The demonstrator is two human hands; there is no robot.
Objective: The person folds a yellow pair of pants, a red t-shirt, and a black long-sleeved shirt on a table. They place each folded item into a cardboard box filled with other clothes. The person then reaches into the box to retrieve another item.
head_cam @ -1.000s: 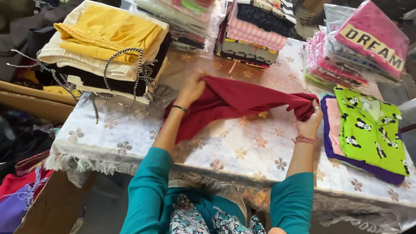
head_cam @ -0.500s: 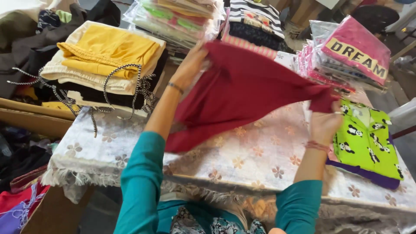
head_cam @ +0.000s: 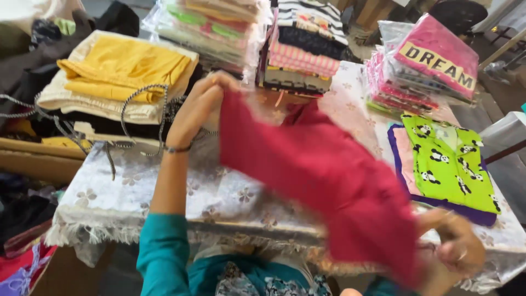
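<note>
1. the left hand (head_cam: 200,107) pinches the top corner of a red cloth (head_cam: 323,175), lifted above the table (head_cam: 164,192).
2. the right hand (head_cam: 457,249), low at the table's near edge, grips the cloth's other end, blurred.
3. the cloth hangs stretched slantwise between both hands.
4. a yellow folded pile (head_cam: 118,74) sits left; a green panda-print cloth (head_cam: 446,161) lies right.

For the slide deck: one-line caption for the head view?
Both hands, left hand raised and right hand low, hold a dark red garment stretched above a floral-clothed table ringed by folded clothing stacks.
</note>
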